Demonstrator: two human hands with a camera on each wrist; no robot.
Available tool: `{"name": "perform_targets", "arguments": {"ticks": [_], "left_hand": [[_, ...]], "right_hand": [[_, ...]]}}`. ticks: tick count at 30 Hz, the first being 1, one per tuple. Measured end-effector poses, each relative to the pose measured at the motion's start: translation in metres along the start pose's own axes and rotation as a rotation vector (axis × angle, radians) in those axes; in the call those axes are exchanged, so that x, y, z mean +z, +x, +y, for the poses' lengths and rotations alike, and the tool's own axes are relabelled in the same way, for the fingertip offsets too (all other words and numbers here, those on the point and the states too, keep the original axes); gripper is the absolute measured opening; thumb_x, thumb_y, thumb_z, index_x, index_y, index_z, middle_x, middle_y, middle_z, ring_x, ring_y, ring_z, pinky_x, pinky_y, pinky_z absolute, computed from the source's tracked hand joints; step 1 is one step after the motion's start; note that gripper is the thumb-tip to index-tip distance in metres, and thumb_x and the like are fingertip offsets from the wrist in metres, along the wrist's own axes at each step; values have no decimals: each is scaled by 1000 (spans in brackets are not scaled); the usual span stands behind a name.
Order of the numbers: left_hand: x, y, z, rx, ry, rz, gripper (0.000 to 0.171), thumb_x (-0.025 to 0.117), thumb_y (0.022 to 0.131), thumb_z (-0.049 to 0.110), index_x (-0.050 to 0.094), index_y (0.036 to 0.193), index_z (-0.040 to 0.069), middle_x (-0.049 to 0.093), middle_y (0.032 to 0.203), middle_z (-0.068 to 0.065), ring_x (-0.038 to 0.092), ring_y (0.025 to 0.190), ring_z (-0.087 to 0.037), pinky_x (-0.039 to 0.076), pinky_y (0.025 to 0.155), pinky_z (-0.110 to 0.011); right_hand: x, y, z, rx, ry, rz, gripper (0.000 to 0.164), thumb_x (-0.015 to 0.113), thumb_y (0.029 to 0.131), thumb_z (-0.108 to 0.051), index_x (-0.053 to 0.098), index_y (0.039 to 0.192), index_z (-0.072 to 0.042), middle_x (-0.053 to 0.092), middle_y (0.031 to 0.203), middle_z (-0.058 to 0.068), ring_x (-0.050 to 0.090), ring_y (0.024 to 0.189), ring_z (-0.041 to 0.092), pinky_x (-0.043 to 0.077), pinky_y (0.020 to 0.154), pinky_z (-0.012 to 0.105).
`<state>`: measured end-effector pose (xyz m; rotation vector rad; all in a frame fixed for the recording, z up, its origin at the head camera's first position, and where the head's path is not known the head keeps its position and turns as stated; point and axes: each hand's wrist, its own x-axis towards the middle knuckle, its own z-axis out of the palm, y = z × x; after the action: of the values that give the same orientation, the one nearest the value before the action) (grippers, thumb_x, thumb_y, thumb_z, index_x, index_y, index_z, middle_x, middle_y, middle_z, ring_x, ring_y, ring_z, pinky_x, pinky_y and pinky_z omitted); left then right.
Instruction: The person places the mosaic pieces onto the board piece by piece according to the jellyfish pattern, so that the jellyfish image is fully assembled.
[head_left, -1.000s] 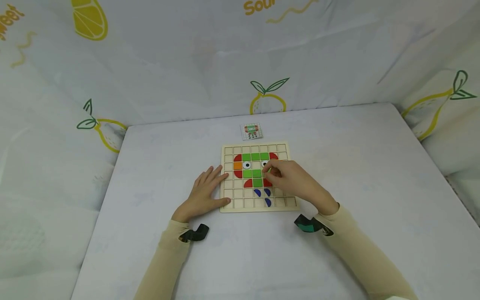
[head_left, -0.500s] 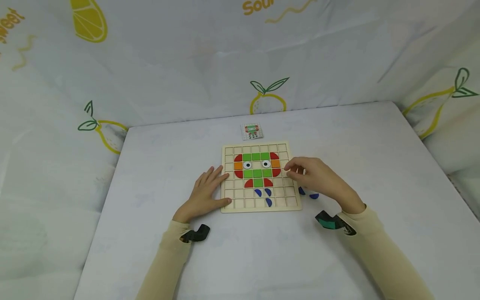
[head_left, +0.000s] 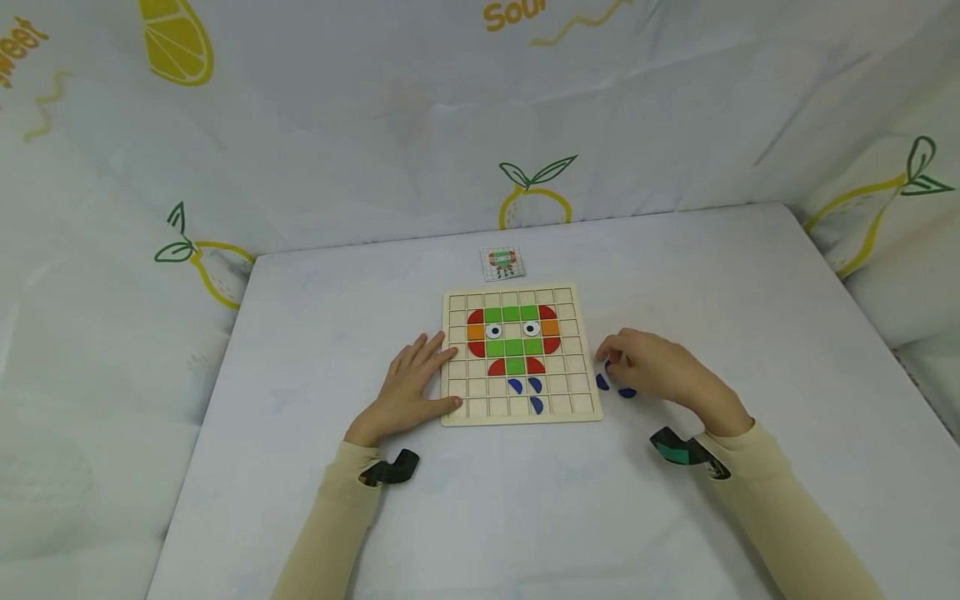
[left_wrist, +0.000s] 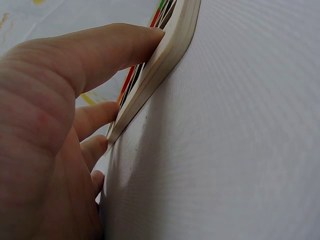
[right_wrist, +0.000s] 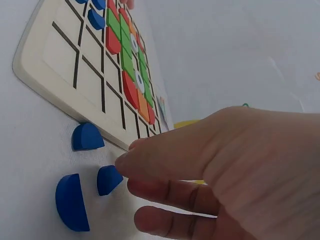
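Note:
A wooden grid board [head_left: 525,421] lies on the table, bearing a figure of green, red and orange tiles, two eye discs and several blue half-round tiles. My left hand [head_left: 405,387] lies at its left edge with fingers spread; in the left wrist view the thumb [left_wrist: 120,47] and fingertips touch the board's side. Right of the board, my right hand [head_left: 656,367] reaches down among three loose blue half-round tiles. In the right wrist view its thumb tip meets one blue tile [right_wrist: 109,180], partly covering it. Whether the fingers pinch that tile cannot be made out.
A small picture card [head_left: 503,263] showing a similar figure lies just behind the board. Two other loose blue tiles [right_wrist: 71,202] lie close to the right hand, one near the board's edge. A fabric backdrop with lemon prints rises behind the white-covered table [head_left: 337,317].
The right hand has moved right, from over the board to the loose blue tiles, uncovering the figure's right side with its orange and red tiles. The left hand stays at the board's edge.

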<state>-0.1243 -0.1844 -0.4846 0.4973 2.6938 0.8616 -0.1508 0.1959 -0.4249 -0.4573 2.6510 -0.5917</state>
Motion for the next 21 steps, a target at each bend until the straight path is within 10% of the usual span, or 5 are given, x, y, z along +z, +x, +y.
{"name": "perform_targets", "arguments": {"ticks": [21], "left_hand": [[0, 1, -2, 3, -3, -7, 82, 70, 88, 43, 36, 158, 20, 9, 173, 1, -2, 161, -27, -1, 128, -56]], "right_hand": [[7, 3, 3, 4, -21, -16, 23, 65, 92, -11, 69, 113, -3, 59, 90, 5, 53, 78, 18, 45, 64, 28]]}}
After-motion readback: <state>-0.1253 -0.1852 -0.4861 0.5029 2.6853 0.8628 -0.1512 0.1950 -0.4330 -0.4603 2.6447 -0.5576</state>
